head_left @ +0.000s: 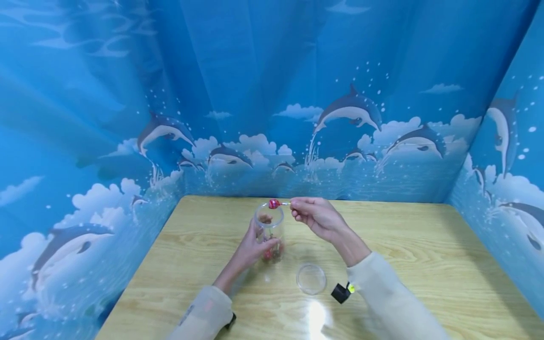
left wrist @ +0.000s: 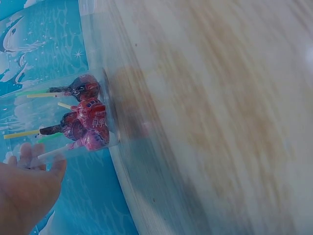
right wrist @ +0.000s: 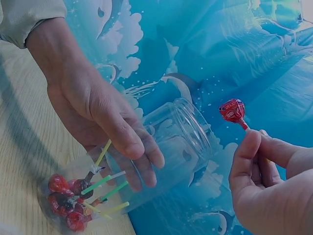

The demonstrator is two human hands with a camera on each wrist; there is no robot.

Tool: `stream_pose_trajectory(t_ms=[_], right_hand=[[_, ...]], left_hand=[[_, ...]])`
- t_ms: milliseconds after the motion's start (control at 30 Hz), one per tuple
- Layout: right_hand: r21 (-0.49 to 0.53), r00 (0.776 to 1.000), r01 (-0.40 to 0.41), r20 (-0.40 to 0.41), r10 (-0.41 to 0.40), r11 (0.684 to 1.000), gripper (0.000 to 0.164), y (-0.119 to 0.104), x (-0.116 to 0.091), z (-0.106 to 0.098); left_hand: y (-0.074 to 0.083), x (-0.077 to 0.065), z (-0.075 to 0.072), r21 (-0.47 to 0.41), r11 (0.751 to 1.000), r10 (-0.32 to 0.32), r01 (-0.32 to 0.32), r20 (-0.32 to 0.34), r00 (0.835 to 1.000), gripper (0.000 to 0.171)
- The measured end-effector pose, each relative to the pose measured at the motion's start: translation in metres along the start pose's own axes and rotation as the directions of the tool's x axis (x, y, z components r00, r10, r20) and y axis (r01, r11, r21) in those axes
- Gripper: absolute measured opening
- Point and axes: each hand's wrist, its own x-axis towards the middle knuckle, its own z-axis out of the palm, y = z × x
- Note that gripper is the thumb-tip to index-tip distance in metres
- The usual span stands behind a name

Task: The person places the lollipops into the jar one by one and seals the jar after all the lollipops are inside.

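My left hand [head_left: 250, 249] is wrapped round a clear plastic jar [right wrist: 181, 142] with an uncovered mouth. Several wrapped lollipops [left wrist: 93, 115], red and dark, lie heads down at the jar's bottom, with yellow, green and white sticks pointing up. Between thumb and fingertips, my right hand [head_left: 318, 219] pinches the stick of a red-wrapped lollipop [right wrist: 232, 110]. In the head view, that candy head appears over the far part of the jar's rim, outside the jar. Whether the jar's base touches the table cannot be made out.
A round clear lid [head_left: 311, 279] lies on the wooden table [head_left: 204, 236], right of the jar and below my right hand. Blue dolphin-print curtains [head_left: 263, 94] stand behind the table and along its sides. A small black device [head_left: 340, 293] sits by the right cuff.
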Motion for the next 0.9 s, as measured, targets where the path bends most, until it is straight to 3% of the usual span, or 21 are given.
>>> stream_pose_trajectory(t_ms=[433,633,733,900], right_hand=[[-0.046,1.0,-0.009,0.024,0.01,0.999,0.024,0.001,0.011,0.013],[-0.184,0.999,0.026,0.035,-0.02,0.982,0.025,0.0,0.012,0.018],[-0.331,0.997,0.075,0.037,-0.066,0.941,0.028,-0.001,0.012,0.021],[-0.588,0.985,0.166,0.054,-0.167,0.792,0.021,-0.001,0.012,0.026]], left_hand=[[0.0,0.001,-0.001,0.02,1.0,0.012,-0.012,0.023,1.0,0.076],[0.0,0.0,-0.001,0.02,1.0,0.003,-0.003,0.029,1.0,0.081],[0.001,-0.002,-0.002,0.033,0.999,-0.012,0.011,0.028,1.0,0.084],[0.0,-0.004,-0.003,0.057,0.997,-0.059,0.058,0.024,0.998,0.093]])
